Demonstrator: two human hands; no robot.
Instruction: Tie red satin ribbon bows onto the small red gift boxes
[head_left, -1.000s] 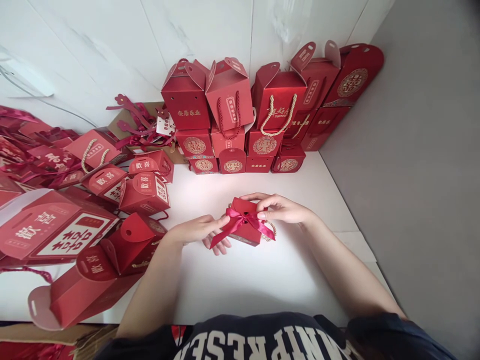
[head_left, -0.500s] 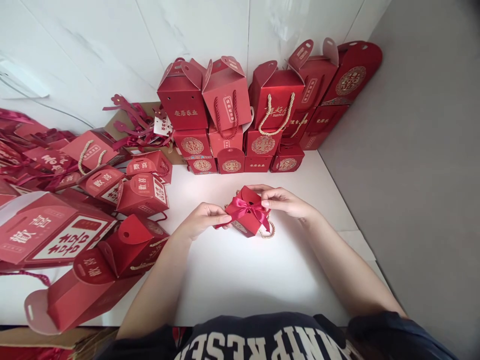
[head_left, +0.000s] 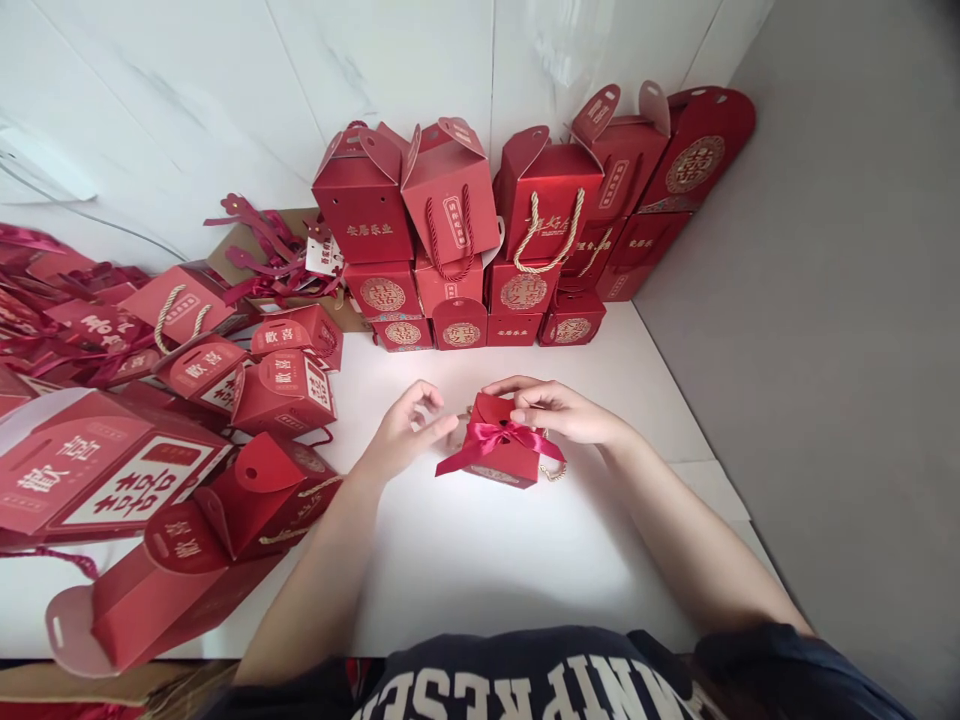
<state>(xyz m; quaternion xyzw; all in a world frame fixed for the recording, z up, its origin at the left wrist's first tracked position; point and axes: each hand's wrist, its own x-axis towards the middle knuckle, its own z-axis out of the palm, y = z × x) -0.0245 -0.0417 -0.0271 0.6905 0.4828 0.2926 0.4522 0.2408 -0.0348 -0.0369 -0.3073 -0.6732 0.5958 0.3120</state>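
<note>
Gift box: the red box (head_left: 517, 468) is at the middle of my clock, twelve toward the wall; from here I can't tell whether its base rests on the white table (head_left: 450, 590).
Bow: a glossy crimson ribbon (head_left: 499, 438) is tied across the top, one tail out toward eight and another toward four.
Handle: a twisted gold cord (head_left: 553, 472) loops out at the box's four o'clock.
Right hand: this hand (head_left: 562, 408), at about two, holds the box, thumb on the top by the bow and the other fingers reaching behind.
Left hand: this one (head_left: 411, 428), at about nine, is loosely spread, thumb apart from the curled fingers and pointing at the box; I can't tell whether its tip meets anything.
Stack: red boxes (head_left: 379, 225) stand piled against the wall from eleven to one, some with cord handles.
Ribbon carton: a brown carton (head_left: 352, 316) at ten to eleven holds dark red ribbons (head_left: 262, 240).
Big box: a large red box (head_left: 41, 480) with a white panel lies at nine.
Gray panel: a plain upright panel (head_left: 847, 300) at two to three edges the table.
</note>
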